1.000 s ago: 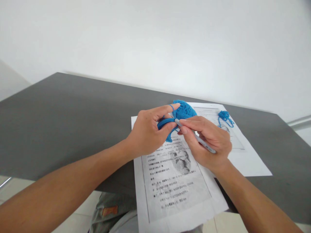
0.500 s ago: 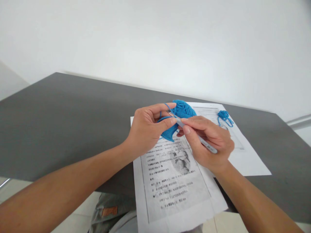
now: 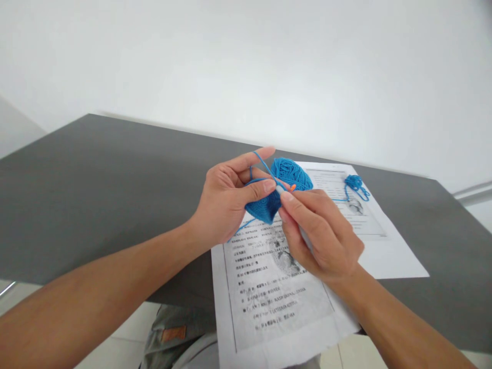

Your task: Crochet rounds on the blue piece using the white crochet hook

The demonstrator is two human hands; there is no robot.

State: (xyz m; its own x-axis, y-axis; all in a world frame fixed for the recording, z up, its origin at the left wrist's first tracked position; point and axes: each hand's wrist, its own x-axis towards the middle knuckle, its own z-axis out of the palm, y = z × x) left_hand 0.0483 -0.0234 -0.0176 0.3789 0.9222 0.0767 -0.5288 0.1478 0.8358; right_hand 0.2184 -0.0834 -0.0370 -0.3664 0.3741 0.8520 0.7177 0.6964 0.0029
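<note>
My left hand (image 3: pixel 226 200) pinches a small blue crocheted piece (image 3: pixel 263 207) between thumb and fingers, with a strand of blue yarn looped over its raised forefinger. My right hand (image 3: pixel 319 230) is closed round a grey crochet hook (image 3: pixel 282 190) whose tip sits at the top edge of the piece. Just behind the hands a ball of blue yarn (image 3: pixel 292 173) lies on the paper.
Two printed sheets lie on the dark grey table (image 3: pixel 115 184): one (image 3: pixel 277 297) hangs over the near edge, another (image 3: pixel 384 246) lies to the right. A small tangle of blue yarn (image 3: pixel 355 185) rests on the far sheet. A white wall stands behind.
My left forefinger has lifted, pulling the yarn strand up. My right hand has turned and moved left, so most of the hook's handle is now hidden under its fingers.
</note>
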